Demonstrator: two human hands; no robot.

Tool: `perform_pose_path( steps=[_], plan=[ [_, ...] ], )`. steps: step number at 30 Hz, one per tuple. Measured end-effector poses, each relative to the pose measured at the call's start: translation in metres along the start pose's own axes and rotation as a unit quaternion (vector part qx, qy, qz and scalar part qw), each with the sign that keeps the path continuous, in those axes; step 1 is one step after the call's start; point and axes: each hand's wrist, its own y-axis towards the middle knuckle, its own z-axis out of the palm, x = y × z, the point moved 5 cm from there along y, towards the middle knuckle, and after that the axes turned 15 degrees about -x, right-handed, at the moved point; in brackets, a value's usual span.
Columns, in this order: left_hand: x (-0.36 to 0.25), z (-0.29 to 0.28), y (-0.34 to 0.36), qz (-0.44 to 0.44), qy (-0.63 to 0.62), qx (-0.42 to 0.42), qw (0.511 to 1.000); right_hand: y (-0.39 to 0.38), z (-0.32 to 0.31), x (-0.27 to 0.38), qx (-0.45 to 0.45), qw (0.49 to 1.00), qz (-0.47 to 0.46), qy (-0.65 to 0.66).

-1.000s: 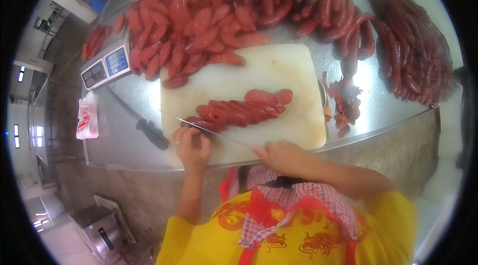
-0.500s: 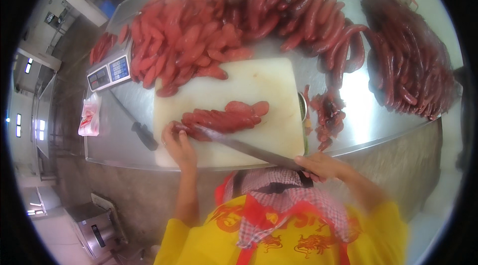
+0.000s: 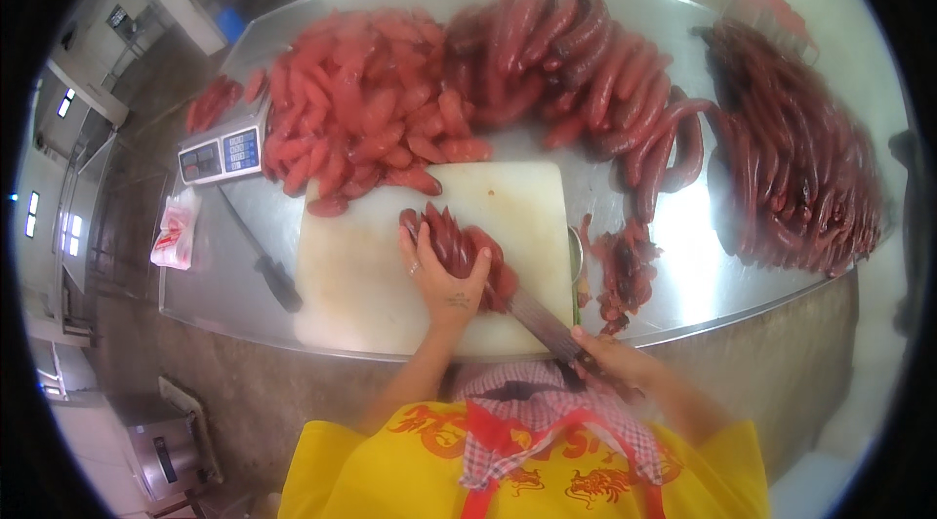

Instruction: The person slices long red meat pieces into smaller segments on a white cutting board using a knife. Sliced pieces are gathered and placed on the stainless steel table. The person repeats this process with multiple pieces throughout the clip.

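On the white cutting board (image 3: pixel 356 275), my left hand (image 3: pixel 447 283) is curved round a bunch of cut red sausage slices (image 3: pixel 451 242), with the thumb on the right and the fingers along the left and top. Part of the bunch is hidden under the palm. My right hand (image 3: pixel 615 361) grips the handle of a large knife (image 3: pixel 539 326) at the board's near edge. Its blade points up and left, and the tip end is out of sight against the slices. A heap of lighter red sausage slices (image 3: pixel 351 99) lies just past the board.
Whole dark red sausages (image 3: pixel 547 41) are piled at the back, with another big pile (image 3: pixel 791 158) at the right. Red scraps (image 3: pixel 625 275) lie right of the board, near a round metal rim (image 3: pixel 576 256). A scale (image 3: pixel 223 156), plastic bags (image 3: pixel 176 231) and a second knife (image 3: pixel 273 275) are left.
My left hand has moved right and now clasps the slices, which lay in a flat row before. The bunch is turned more upright. The knife has swung steeper, its blade partly behind the slices.
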Motion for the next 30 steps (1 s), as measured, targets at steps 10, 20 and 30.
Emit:
perform_pose_path(
  steps=[10,20,30],
  plan=[
    [-0.019,-0.012,0.199,0.164,-0.159,-0.172,0.958,0.009,0.044,0.2,-0.039,0.969,-0.228,-0.086],
    [-0.015,0.014,0.368,0.25,-0.133,-0.201,0.938,0.024,0.0,0.215,-0.203,0.965,-0.163,0.043],
    [-0.022,0.29,0.44,0.33,-0.08,0.156,0.927,-0.03,-0.03,0.123,-0.318,0.929,-0.143,0.122]
  ],
)
